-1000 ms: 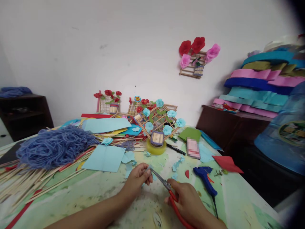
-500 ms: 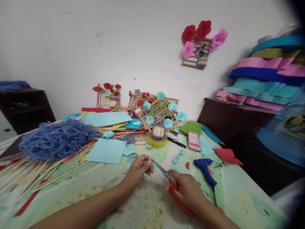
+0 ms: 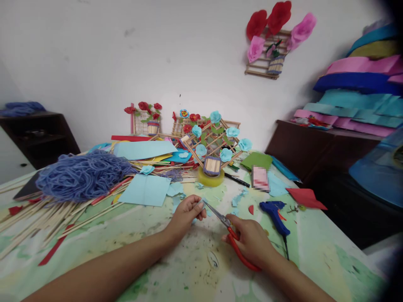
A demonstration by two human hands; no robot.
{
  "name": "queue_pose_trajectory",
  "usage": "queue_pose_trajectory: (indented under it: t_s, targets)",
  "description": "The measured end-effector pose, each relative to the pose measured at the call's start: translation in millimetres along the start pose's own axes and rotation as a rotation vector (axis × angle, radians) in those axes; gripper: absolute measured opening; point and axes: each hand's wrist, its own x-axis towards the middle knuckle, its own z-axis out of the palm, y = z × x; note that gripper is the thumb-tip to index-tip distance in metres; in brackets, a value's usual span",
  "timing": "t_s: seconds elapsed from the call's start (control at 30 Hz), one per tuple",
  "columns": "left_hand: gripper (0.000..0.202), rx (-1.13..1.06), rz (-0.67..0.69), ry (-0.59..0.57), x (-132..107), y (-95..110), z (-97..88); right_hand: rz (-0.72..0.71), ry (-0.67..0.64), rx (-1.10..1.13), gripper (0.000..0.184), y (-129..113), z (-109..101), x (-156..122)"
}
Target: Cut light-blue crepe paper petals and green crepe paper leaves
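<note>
left hand (image 3: 190,213) pinches light-blue paper scrap (image 3: 203,201) (mostly hidden) | right hand (image 3: 250,237) grips red-handled scissors (image 3: 225,221), tips at scrap | hands apart

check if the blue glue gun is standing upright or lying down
Lying down: the blue glue gun is on its side, body and handle stretched along the tablecloth, beside the right hand.

My right hand (image 3: 252,238) holds one pair of red-handled metal scissors (image 3: 226,222); beyond it I count two large red paper flowers (image 3: 279,17).
</note>
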Motion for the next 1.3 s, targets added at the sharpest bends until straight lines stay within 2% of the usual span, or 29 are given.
queue_pose_trajectory:
  t_s: [0.17,0.53,1.3]
  targets:
    - [0.025,-0.014,-0.005,0.002,-1.3,1.3,0.8,0.013,-0.027,0.005,0.035,-0.8,-1.1,0.9]
    - [0.026,0.001,-0.008,-0.004,1.5,-4.3,-0.9,0.012,0.002,0.01,0.034,-0.1,-1.8,0.1]
    - [0.026,0.014,0.022,0.026,-1.2,2.2,0.2,-0.003,-0.019,-0.022,0.039,1.2,-0.8,2.0]
